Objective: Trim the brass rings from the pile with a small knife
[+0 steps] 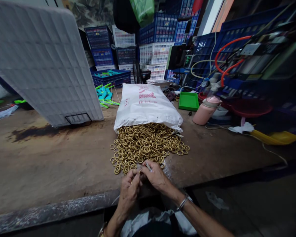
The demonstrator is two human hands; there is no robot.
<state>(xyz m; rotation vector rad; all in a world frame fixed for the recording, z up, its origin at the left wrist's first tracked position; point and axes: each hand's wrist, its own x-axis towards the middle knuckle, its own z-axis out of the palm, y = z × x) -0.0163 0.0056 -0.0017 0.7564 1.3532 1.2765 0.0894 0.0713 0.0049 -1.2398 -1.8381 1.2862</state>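
A heap of brass-coloured rings spills onto the table from the open mouth of a white woven sack. At the heap's near edge my left hand is closed, thumb against fingers, on what looks like a brass ring, mostly hidden. My right hand meets it from the right, its fingers closed around a slim silver metal tool. The tool's working end is hidden between the hands, so its exact kind does not show. Both hands are just above the table's front edge.
A tall pale panel stands at left on a wire stand. A pink bottle, a green tray and a yellow scoop lie to the right. Stacked crates fill the back. Machinery with orange hoses stands at far right.
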